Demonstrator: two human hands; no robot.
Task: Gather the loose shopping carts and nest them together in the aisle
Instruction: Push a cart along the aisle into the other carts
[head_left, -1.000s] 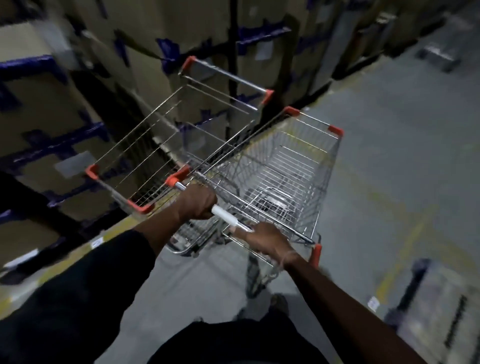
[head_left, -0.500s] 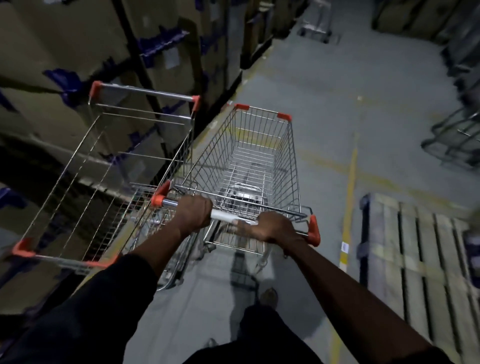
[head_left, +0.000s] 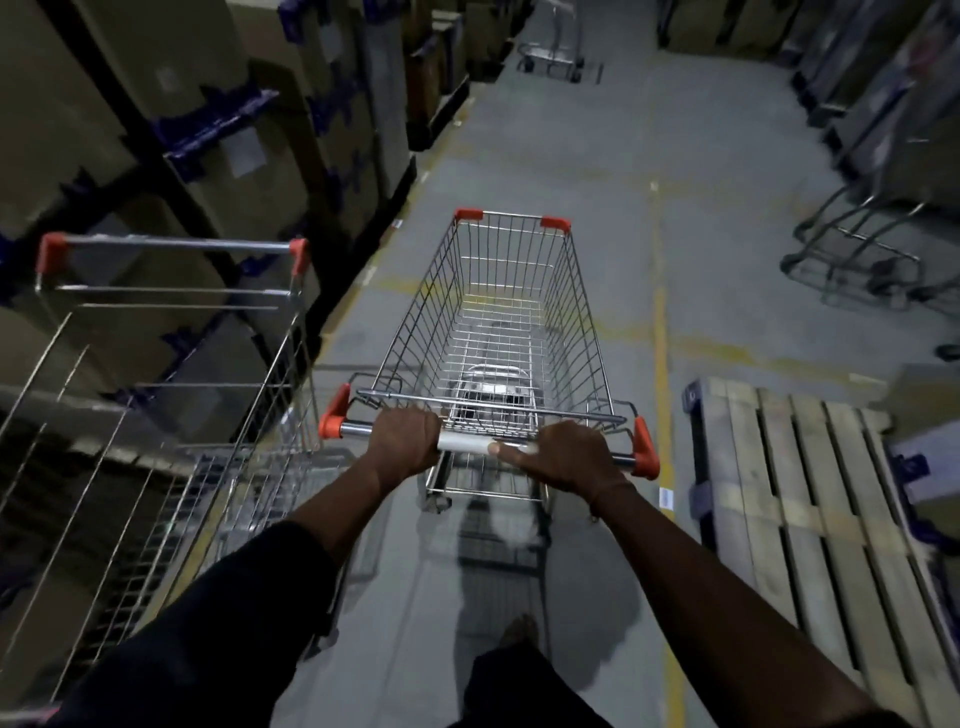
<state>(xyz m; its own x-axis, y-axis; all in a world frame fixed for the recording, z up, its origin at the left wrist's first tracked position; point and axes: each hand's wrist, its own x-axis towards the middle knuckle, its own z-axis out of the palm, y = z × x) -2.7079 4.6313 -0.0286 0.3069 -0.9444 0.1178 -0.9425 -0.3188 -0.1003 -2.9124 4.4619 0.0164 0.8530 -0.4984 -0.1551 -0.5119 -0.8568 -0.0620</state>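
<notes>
A wire shopping cart (head_left: 506, 312) with orange corner caps points straight down the aisle in front of me, its basket empty. My left hand (head_left: 405, 441) is wrapped around the left part of its handle bar. My right hand (head_left: 563, 454) grips the right part, thumb lying along the white sleeve. A second wire cart (head_left: 171, 332) stands beside it on the left, against the shelving, apart from the one I hold. Another cart (head_left: 553, 49) stands far down the aisle. At the right edge, cart frames (head_left: 852, 260) are partly visible.
Racks of cardboard boxes (head_left: 234, 145) line the left side. A wooden pallet (head_left: 810, 509) lies on the floor close on the right. A yellow floor line (head_left: 661, 322) runs down the grey aisle, with more shelving at the far right.
The cart I hold has swung from pointing right to pointing straight down the aisle and drawn apart from the left cart. Both hands stayed on the handle.
</notes>
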